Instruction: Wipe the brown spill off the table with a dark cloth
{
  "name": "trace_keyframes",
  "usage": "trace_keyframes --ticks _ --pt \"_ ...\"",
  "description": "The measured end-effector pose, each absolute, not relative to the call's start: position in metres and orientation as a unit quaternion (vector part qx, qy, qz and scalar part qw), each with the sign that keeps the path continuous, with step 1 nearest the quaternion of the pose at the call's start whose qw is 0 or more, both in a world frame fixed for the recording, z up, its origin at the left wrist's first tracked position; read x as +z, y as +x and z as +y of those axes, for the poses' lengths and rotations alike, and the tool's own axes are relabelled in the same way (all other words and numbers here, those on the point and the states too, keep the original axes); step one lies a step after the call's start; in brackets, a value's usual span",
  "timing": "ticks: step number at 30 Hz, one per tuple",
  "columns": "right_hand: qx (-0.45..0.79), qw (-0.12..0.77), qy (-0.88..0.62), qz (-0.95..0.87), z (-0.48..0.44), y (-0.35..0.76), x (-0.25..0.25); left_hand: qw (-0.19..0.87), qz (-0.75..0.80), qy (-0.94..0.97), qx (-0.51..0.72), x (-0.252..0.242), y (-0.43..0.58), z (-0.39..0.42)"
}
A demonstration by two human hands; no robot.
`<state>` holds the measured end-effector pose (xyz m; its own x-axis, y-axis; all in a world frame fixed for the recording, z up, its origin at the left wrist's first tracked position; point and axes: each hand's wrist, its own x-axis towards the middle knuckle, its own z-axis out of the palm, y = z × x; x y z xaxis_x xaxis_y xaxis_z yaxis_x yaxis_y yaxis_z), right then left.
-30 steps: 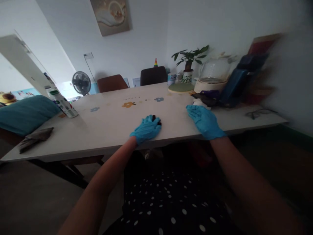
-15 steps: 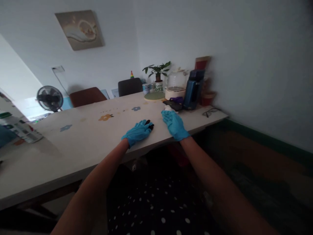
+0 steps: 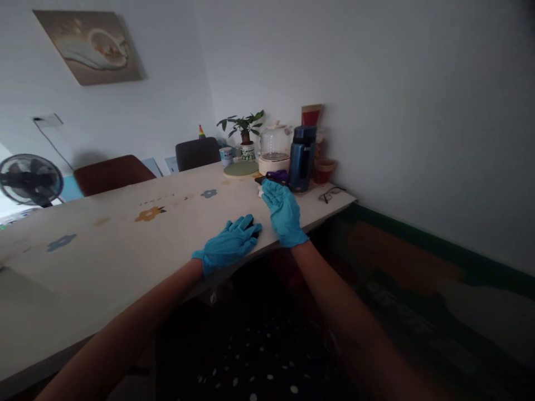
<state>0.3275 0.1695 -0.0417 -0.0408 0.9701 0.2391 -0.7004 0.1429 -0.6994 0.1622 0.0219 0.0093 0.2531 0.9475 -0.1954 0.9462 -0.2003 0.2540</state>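
Note:
My left hand, in a blue glove, rests near the table's front edge. Its fingers are bent over a small black object, mostly covered, so its kind cannot be made out. To the right, my right hand, also gloved in blue, is held over the table edge with its fingers stretched out side by side. A small white item shows just beside its fingertips, largely hidden behind them; it appears to lie on the table.
Behind my right hand stand a dark blue bottle, a glass kettle on its base, a flat black item and a potted plant. Eyeglasses lie at the table's right end. A fan and chairs are beyond the white table.
The view has turned to the right. Relative to the table, my left hand has come rightward and nearer, and my right hand has shifted right, covering more of the white item.

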Motion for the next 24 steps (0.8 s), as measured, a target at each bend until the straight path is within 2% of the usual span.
trace_keyframes --ticks 10,19,24 --pt "0.609 0.676 -0.198 -0.364 0.178 0.346 -0.023 0.155 0.563 0.811 0.028 0.003 0.185 0.067" --pt "0.622 0.672 -0.189 -0.355 0.172 0.361 -0.038 0.137 0.636 0.758 0.037 -0.001 0.153 0.129" --pt "0.651 0.639 -0.187 -0.366 0.161 0.366 -0.047 0.122 0.661 0.738 0.054 0.000 0.138 0.176"
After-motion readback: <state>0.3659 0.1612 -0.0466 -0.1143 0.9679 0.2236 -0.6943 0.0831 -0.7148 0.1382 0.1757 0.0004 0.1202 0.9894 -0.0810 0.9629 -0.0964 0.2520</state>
